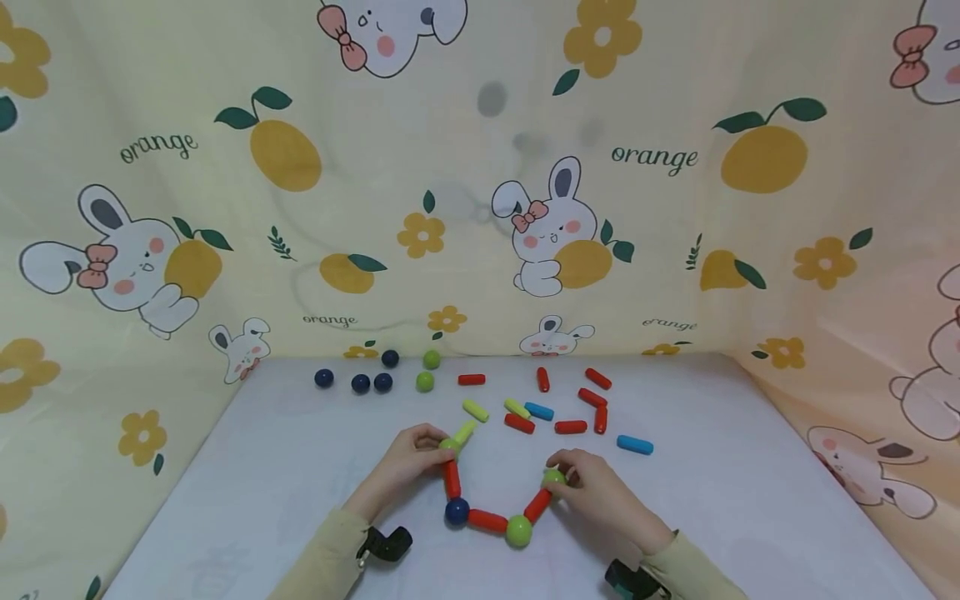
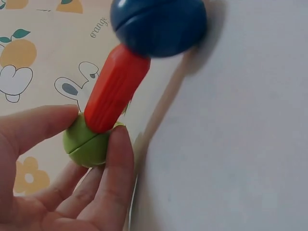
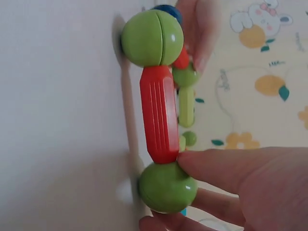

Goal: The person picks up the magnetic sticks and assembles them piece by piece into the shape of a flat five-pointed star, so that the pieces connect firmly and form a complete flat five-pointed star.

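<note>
A joined chain of balls and sticks curves between my two hands. My left hand [image 1: 408,467] pinches the green ball [image 2: 86,144] at its left end, from which a yellow-green stick [image 1: 465,432] points away. A red stick [image 2: 115,89] links that ball to a dark blue ball [image 1: 457,512]. Another red stick [image 1: 487,522] joins the blue ball to a green ball [image 1: 519,531] at the near bend. From there a red stick [image 3: 160,115] leads to the right-end green ball [image 3: 168,187], which my right hand [image 1: 603,496] grips between thumb and fingers.
Several dark blue balls [image 1: 361,384] and two green balls [image 1: 425,381] lie at the back left of the white table [image 1: 247,483]. Loose red sticks [image 1: 571,427], yellow-green sticks [image 1: 476,410] and blue sticks [image 1: 635,444] lie beyond my hands. A printed cloth [image 1: 465,275] stands behind.
</note>
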